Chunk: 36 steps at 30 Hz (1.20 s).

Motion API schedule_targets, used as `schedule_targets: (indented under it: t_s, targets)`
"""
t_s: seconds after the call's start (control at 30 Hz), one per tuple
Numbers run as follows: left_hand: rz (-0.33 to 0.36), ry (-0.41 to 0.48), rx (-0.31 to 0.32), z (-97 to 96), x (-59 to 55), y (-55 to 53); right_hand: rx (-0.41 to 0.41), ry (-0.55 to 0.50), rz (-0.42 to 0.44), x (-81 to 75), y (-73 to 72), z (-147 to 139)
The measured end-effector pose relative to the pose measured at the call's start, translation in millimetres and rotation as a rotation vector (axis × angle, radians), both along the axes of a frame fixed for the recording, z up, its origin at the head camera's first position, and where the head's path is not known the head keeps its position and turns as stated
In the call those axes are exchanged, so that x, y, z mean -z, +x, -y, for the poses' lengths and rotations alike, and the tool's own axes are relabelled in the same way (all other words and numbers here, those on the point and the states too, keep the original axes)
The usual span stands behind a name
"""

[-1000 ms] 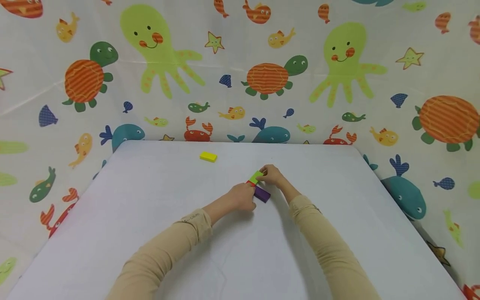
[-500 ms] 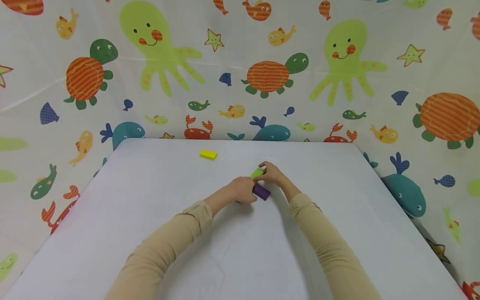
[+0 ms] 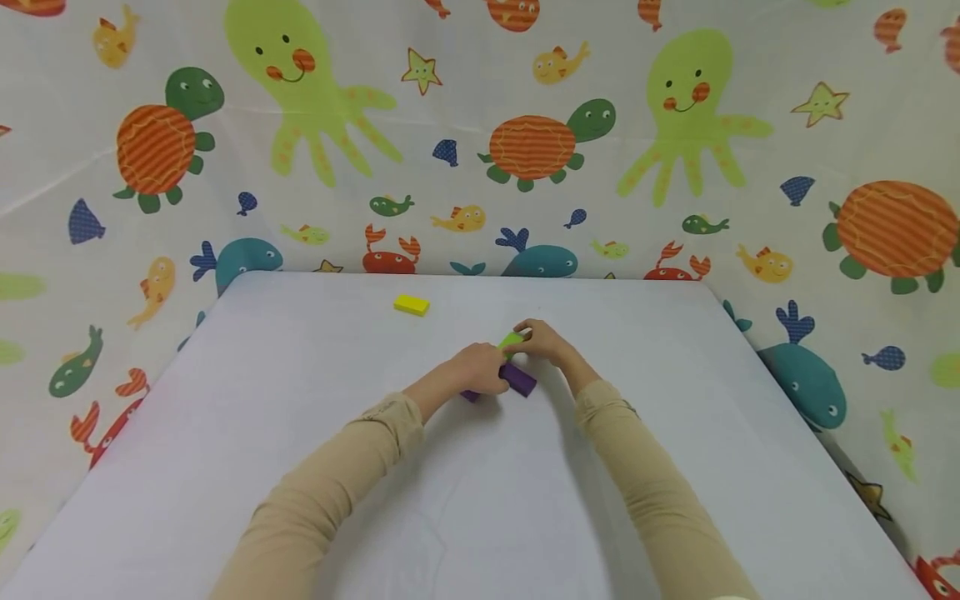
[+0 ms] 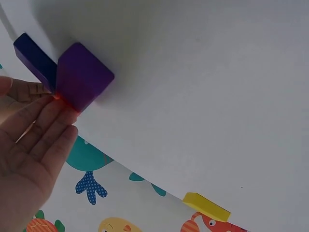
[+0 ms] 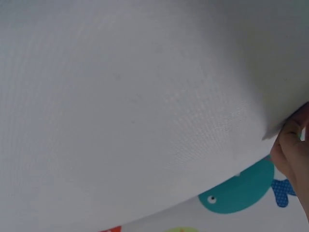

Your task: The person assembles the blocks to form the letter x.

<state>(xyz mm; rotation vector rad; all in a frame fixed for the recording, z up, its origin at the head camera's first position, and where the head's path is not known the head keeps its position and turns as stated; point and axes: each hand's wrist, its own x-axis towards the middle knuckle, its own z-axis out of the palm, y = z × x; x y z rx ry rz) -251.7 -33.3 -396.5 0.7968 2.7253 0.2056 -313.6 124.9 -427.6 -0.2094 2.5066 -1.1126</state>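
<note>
In the head view, my right hand [image 3: 546, 343] pinches a light green block [image 3: 512, 341] between thumb and fingers. Just left of it is my left hand [image 3: 480, 368], over the block group. A purple block [image 3: 518, 380] lies slanted below both hands, and the end of another purple block [image 3: 470, 396] shows from under the left hand. Up close in the left wrist view, straight left fingers [image 4: 46, 130] touch a red edge [image 4: 63, 100] against a purple block [image 4: 84, 77]; a darker block [image 4: 36, 62] adjoins it. The right wrist view catches only part of the right hand [image 5: 294, 145].
A yellow block [image 3: 412, 305] lies farther back on the white table [image 3: 337, 350], left of the hands. Behind and beside the table hangs a cloth [image 3: 450, 108] printed with sea animals.
A second purple block now shows under the left hand, and the red piece has gone out of sight in the head view. The right hand stays at the green block; the head view shifts slightly.
</note>
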Motion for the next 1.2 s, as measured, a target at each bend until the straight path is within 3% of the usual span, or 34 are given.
schedule_targets:
  t_s: [0.23,0.5,0.77,0.87,1.0,1.1,1.2]
  targets:
    - [0.037,0.031,-0.013,3.1,-0.5,-11.9,0.052,-0.167,0.074,3.7,0.5,-6.7]
    - [0.077,0.098,-0.049,9.8,-1.5,-23.6,0.057,-0.236,0.116,7.1,-3.2,-11.5]
    - [0.091,0.199,-0.037,20.4,0.3,-35.7,0.203,-0.326,0.15,5.9,-9.5,-19.3]
    - [0.092,0.225,-0.06,28.5,-0.1,-39.1,0.263,-0.295,0.085,3.2,-7.9,-20.7]
    - [0.09,0.242,-0.095,40.8,-3.5,-42.8,0.304,-0.158,-0.11,0.1,-4.0,-22.7]
    - [0.042,0.251,-0.094,50.5,-5.3,-46.8,0.269,-0.01,-0.288,-2.8,-0.3,-22.8]
    - [-0.065,0.274,-0.067,59.3,-5.9,-53.1,0.205,0.086,-0.421,-5.0,3.9,-22.3]
